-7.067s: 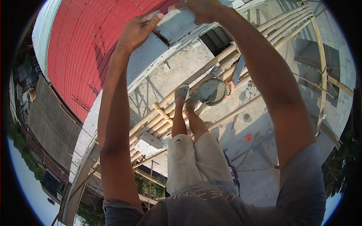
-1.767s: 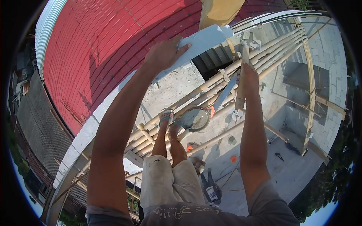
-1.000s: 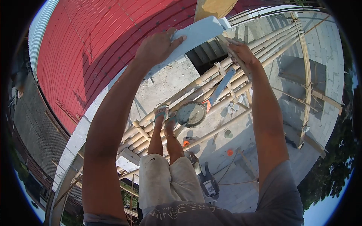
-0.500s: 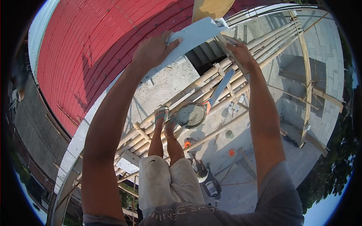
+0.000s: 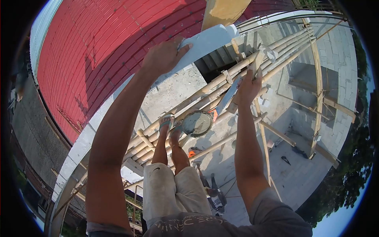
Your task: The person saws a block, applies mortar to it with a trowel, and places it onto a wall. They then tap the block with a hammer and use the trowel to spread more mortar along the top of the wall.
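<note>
High on the far left, atop the wall, the left hand [image 5: 166, 57] gripped the near end of a pale grey rectangular masonry block [image 5: 209, 39], fingers curled over its upper face. The block's far end met a yellowish timber board [image 5: 225, 12] cut off by the frame edge. To the right, the right hand [image 5: 248, 87] was clenched round a long wooden-handled tool [image 5: 259, 63]; its head was too small to identify. Below, on the bamboo-pole scaffold [image 5: 189, 104], a steel-bladed handsaw [image 5: 228, 96] lay partly hidden behind that hand, near a round pan of grey mortar [image 5: 196, 123] beside the person's sandalled feet [image 5: 167, 120].
</note>
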`<state>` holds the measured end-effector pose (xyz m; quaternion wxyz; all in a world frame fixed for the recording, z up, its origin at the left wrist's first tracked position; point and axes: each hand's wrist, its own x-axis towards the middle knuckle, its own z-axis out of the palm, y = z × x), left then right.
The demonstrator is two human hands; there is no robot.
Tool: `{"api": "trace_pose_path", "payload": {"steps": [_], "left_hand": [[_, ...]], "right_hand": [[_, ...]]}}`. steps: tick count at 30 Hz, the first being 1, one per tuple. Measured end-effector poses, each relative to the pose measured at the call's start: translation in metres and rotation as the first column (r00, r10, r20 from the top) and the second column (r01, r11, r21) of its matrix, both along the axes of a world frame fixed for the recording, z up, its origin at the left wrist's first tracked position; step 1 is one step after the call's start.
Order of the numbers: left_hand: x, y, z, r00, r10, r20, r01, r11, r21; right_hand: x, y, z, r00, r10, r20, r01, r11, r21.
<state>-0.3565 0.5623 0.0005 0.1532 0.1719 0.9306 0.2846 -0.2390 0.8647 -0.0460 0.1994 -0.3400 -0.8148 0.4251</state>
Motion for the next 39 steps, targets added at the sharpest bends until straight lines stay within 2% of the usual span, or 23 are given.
{"api": "trace_pose_path", "payload": {"steps": [1, 2, 4, 5, 6, 7, 8, 10, 11, 12, 14, 18, 21, 22, 24, 26, 27, 28, 29, 32, 33, 35, 39], "left_hand": [[0.002, -0.001, 0.002, 1.0, -0.001, 0.024, 0.001, 1.0, -0.017], [0.0, -0.001, 0.009, 0.998, -0.018, 0.057, 0.019, 1.0, -0.013], [-0.002, -0.003, 0.012, 0.994, -0.045, 0.102, 0.048, 0.999, -0.022], [-0.002, -0.003, 0.011, 0.995, -0.043, 0.095, 0.046, 0.999, -0.022], [-0.004, -0.002, 0.011, 0.996, -0.04, 0.08, 0.042, 0.999, -0.019], [-0.006, -0.003, 0.007, 0.996, -0.044, 0.081, 0.046, 0.999, -0.024], [-0.006, -0.003, 0.003, 0.998, -0.039, 0.056, 0.04, 0.999, -0.011], [-0.006, -0.003, -0.001, 0.999, -0.036, 0.027, 0.036, 0.999, 0.0], [-0.006, -0.003, -0.002, 1.0, -0.016, 0.021, 0.016, 1.0, 0.009], [-0.006, -0.003, -0.002, 1.0, 0.002, 0.016, -0.002, 1.0, 0.018], [-0.007, -0.005, 0.002, 1.0, 0.001, 0.028, -0.001, 1.0, 0.001], [-0.007, -0.005, -0.004, 1.0, -0.019, 0.015, 0.018, 1.0, 0.006], [-0.006, -0.002, 0.012, 0.997, -0.02, 0.081, 0.019, 1.0, 0.01], [-0.009, -0.002, 0.013, 0.997, -0.056, 0.048, 0.056, 0.998, 0.002], [-0.008, -0.002, 0.003, 1.0, 0.004, 0.019, -0.003, 0.998, -0.064], [-0.005, -0.001, 0.006, 0.999, -0.008, 0.033, 0.01, 0.997, -0.075], [-0.006, 0.0, 0.009, 0.998, 0.029, 0.06, -0.025, 0.997, -0.072], [-0.007, 0.0, 0.008, 0.999, 0.003, 0.047, 0.001, 0.997, -0.081], [-0.007, -0.001, 0.006, 0.999, 0.005, 0.032, -0.002, 0.997, -0.08], [-0.007, -0.004, 0.002, 1.0, -0.008, 0.017, 0.009, 0.999, -0.045], [-0.008, -0.003, 0.001, 1.0, -0.001, 0.006, 0.001, 1.0, 0.01], [-0.007, -0.001, 0.005, 1.0, -0.006, -0.005, 0.006, 1.0, -0.005], [-0.006, 0.0, 0.007, 0.999, -0.027, -0.028, 0.028, 0.999, 0.032]], "right_hand": [[0.007, -0.018, 0.017, 0.991, -0.01, -0.136, 0.016, 0.999, 0.042], [0.011, -0.046, 0.05, 0.976, -0.023, -0.215, -0.002, 0.993, -0.114], [0.015, -0.062, 0.074, 0.96, 0.127, -0.251, -0.125, 0.992, 0.026], [0.014, -0.062, 0.072, 0.964, 0.117, -0.24, -0.117, 0.993, 0.013], [0.006, -0.056, 0.067, 0.907, 0.323, -0.27, -0.237, 0.922, 0.308], [-0.001, -0.056, 0.069, 0.82, 0.522, -0.237, -0.311, 0.752, 0.581], [-0.002, -0.056, 0.073, 0.822, 0.519, -0.237, -0.31, 0.755, 0.578], [-0.006, -0.06, 0.083, 0.795, 0.584, 0.164, -0.584, 0.663, 0.468], [-0.01, -0.062, 0.087, 0.781, 0.524, 0.338, -0.624, 0.656, 0.424], [-0.011, -0.062, 0.084, 0.784, 0.523, 0.334, -0.62, 0.66, 0.423], [-0.016, -0.063, 0.077, 0.81, 0.573, 0.127, -0.561, 0.694, 0.451], [-0.012, -0.062, 0.07, 0.799, 0.542, 0.262, -0.598, 0.668, 0.443], [-0.001, -0.066, 0.064, 0.849, 0.529, -0.003, -0.493, 0.793, 0.357], [0.002, -0.067, 0.062, 0.867, 0.498, -0.036, -0.451, 0.813, 0.368], [0.015, -0.069, 0.051, 0.932, 0.323, -0.167, -0.304, 0.944, 0.13], [0.019, -0.069, 0.033, 0.95, 0.225, -0.214, -0.193, 0.968, 0.162], [0.023, -0.07, 0.026, 0.976, 0.079, -0.202, -0.104, 0.988, -0.115], [0.024, -0.072, 0.026, 0.987, -0.053, -0.152, -0.01, 0.923, -0.384], [0.024, -0.069, 0.026, 0.984, -0.08, -0.162, 0.01, 0.919, -0.393], [0.026, -0.059, 0.026, 0.997, -0.075, -0.018, 0.048, 0.778, -0.627], [0.026, -0.057, 0.027, 0.996, -0.087, -0.017, 0.057, 0.774, -0.631], [0.026, -0.052, 0.025, 0.999, -0.015, 0.05, 0.043, 0.778, -0.626], [0.02, -0.043, 0.019, 0.999, 0.05, 0.011, -0.03, 0.752, -0.659]]}}
